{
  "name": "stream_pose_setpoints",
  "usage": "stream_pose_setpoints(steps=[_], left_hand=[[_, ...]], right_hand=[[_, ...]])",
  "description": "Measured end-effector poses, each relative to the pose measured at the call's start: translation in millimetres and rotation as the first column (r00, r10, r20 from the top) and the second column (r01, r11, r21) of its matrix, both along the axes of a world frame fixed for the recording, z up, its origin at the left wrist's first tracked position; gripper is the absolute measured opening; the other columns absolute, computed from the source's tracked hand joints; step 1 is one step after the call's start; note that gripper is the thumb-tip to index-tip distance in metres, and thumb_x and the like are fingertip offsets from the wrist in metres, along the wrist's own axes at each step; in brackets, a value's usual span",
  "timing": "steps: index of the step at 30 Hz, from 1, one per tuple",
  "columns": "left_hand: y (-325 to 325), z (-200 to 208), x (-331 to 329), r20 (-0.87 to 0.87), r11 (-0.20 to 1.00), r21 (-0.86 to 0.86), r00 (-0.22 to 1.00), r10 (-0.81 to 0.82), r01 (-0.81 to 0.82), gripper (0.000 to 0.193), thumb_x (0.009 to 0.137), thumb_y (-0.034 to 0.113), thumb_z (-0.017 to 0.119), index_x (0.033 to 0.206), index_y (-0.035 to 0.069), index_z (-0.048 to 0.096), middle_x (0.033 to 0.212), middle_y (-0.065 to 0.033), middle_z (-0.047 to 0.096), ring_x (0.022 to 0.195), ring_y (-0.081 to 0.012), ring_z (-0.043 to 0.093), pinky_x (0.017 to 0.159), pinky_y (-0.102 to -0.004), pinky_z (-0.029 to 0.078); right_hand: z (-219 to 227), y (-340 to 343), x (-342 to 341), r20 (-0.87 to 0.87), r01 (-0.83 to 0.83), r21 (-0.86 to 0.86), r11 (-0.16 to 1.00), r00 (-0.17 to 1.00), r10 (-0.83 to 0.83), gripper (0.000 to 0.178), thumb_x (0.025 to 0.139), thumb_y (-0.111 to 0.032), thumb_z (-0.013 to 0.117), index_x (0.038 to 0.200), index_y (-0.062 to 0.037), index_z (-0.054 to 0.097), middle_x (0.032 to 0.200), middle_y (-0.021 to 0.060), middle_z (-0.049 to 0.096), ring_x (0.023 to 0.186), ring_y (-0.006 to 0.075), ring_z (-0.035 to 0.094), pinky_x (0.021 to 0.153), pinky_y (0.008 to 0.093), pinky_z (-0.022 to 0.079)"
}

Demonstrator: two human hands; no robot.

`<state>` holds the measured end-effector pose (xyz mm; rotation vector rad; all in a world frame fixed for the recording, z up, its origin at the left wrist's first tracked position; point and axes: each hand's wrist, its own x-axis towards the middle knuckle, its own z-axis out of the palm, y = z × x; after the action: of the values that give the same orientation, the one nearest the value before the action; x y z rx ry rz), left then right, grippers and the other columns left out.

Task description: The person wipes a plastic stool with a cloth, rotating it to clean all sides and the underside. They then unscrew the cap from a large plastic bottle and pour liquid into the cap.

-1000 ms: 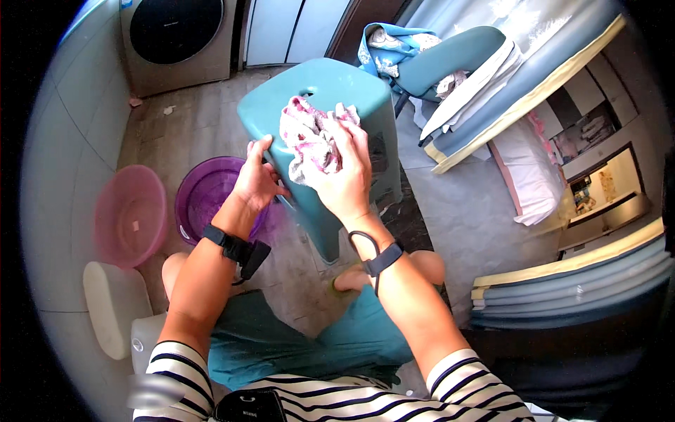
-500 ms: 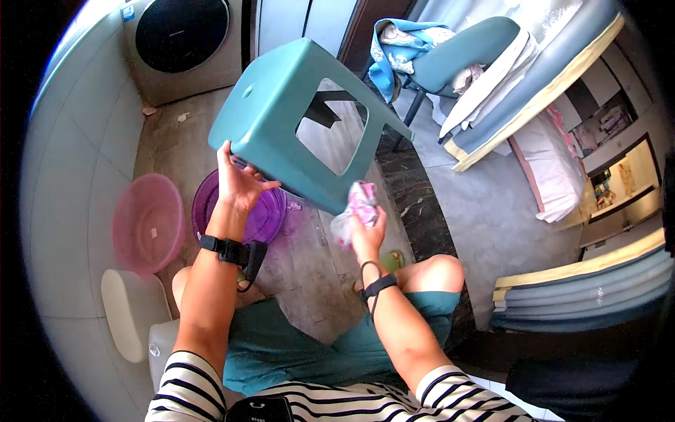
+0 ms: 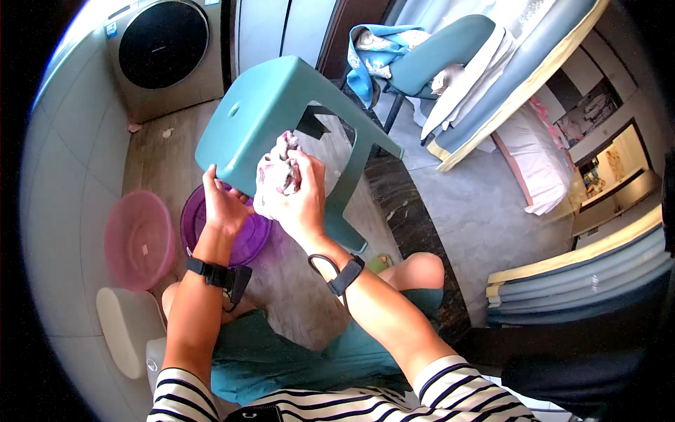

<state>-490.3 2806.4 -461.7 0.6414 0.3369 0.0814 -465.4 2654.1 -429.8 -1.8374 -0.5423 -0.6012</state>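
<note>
A teal plastic stool (image 3: 264, 105) is held up tilted in front of me, its seat facing the upper left. My left hand (image 3: 226, 211) grips the near edge of the seat, thumb on the outside. My right hand (image 3: 302, 200) is closed round a crumpled white, pink and grey cloth (image 3: 278, 176), in front of the stool's near side; whether cloth and stool touch is hard to tell. Below the stool, partly hidden by it and my left hand, a purple basin (image 3: 254, 243) sits on the floor.
Left of the purple basin stands a pink basin (image 3: 139, 239), by a cream-coloured bin (image 3: 123, 330) at the wall. A washing machine (image 3: 169, 63) is at the back left. A chair (image 3: 439, 56) draped with clothes stands at the upper right, beside a curtain (image 3: 520, 84) and a dark stone threshold (image 3: 401, 190).
My right hand has swung the cloth up and left, from the stool's lower right to its near side. My left hand keeps its hold, and the stool sits slightly left and lower.
</note>
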Motion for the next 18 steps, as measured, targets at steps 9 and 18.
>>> stream_pose_setpoints(steps=[9, 18], left_hand=[[-2.4, 6.7, -16.2, -0.053, 0.996, 0.045, 0.996, -0.069, 0.072, 0.092, 0.079, 0.067, 0.042, 0.148, 0.023, 0.000, 0.144, -0.0223, 0.026, 0.134, -0.0430, 0.023, 0.097, -0.0758, 0.012], [-6.1, 5.4, -24.0, -0.057, 0.972, 0.087, 0.975, -0.214, 0.218, 0.081, 0.080, 0.064, 0.042, 0.143, 0.015, 0.027, 0.147, -0.0181, 0.026, 0.130, -0.0426, 0.027, 0.094, -0.0776, 0.012]], right_hand=[[39.2, -41.3, 27.9, 0.020, -0.205, 0.280, 0.938, 0.978, 0.208, 0.049, 0.067, -0.005, 0.070, 0.113, -0.0045, 0.053, 0.109, 0.0126, 0.056, 0.105, 0.0272, 0.056, 0.091, 0.0376, 0.045], [86.2, -75.4, 99.1, -0.034, -0.048, 0.074, 0.996, 0.998, 0.050, 0.039, 0.074, -0.017, 0.071, 0.109, -0.0041, 0.060, 0.103, 0.0146, 0.064, 0.096, 0.0237, 0.062, 0.085, 0.0350, 0.048]])
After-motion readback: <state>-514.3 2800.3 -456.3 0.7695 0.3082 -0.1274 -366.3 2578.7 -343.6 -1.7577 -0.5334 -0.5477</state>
